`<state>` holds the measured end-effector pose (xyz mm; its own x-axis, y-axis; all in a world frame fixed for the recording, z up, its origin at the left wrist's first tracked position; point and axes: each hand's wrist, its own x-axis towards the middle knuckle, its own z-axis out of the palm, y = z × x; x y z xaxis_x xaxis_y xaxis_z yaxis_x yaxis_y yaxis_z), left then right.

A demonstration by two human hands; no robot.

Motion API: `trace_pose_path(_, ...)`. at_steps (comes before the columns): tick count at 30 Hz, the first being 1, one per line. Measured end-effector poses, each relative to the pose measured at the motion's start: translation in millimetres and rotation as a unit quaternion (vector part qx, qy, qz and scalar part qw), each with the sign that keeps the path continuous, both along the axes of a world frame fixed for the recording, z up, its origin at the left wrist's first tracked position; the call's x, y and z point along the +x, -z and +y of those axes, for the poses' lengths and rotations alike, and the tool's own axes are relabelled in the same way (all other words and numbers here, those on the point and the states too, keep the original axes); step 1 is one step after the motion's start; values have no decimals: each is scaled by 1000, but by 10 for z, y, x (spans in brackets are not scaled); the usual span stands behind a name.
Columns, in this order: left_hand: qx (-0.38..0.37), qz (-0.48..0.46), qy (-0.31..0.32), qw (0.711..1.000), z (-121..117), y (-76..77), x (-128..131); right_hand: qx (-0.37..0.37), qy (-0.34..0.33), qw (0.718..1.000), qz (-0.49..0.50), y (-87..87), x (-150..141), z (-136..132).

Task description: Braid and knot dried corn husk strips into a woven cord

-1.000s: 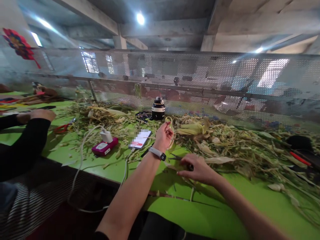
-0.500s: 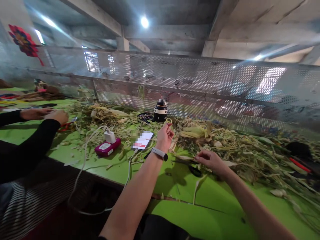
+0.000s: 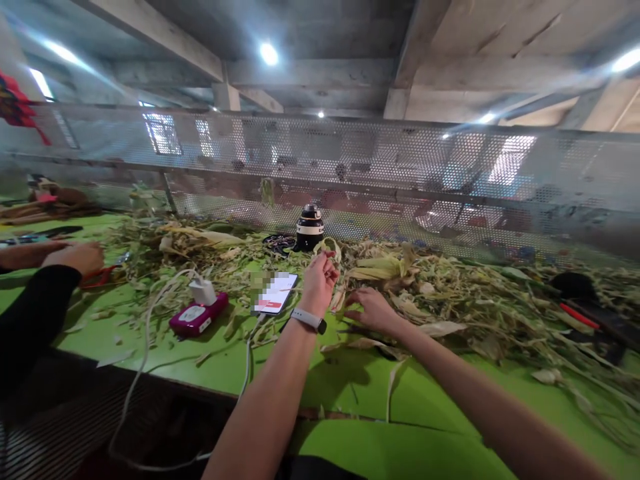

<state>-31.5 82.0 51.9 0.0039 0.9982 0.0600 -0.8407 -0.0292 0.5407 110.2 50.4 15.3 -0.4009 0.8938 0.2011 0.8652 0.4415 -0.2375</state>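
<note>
Over a smooth bright-green tabletop (image 3: 425,443), the step in hand looks like handling one pale yellow-green looped strip of husk (image 3: 338,249): the bare left hand (image 3: 319,283) steadies it, the bare right hand (image 3: 375,310) is just beside. Next move, as I judge it, calls for a steady left pinch and a light, exact grip from the right; the strip seems thin and limp, apt to slip or tear.

Right hand: thumb and fingers parted, a moderate gap between them, palm down. Nothing seen in its grasp; cannot tell whether the fingertips touch the pale husk just under them.

Left hand: fingers curled in, thumb and forefinger pinched on the strip, its loop standing above the fingertips. Grey-banded watch with a dark face (image 3: 309,319) on that wrist.

Near side of the hands, a lone narrow pale strip (image 3: 393,387) lies on the green. Left of the left hand, a lit flat phone (image 3: 277,293). Beyond the right hand, a spread heap of dry green-tan husk (image 3: 435,280). Behind the loop, an upright black bottle with a white band (image 3: 310,230). Farthest, a grey perforated metal screen (image 3: 320,147).
</note>
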Motion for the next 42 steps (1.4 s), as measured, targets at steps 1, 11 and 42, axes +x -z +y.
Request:
trace_pose_path(1,-2,1,4,1000,-4,0,3,-4,2,1000,10,50,-48,32)
trace_pose_path(11,0,39,48,998,-43,-13,30,-147,-28,935,321,-51,59,34)
trace_pose_path(42,10,363,285,887,-319,193,308,-244,-25,872,424,-519,692,-491)
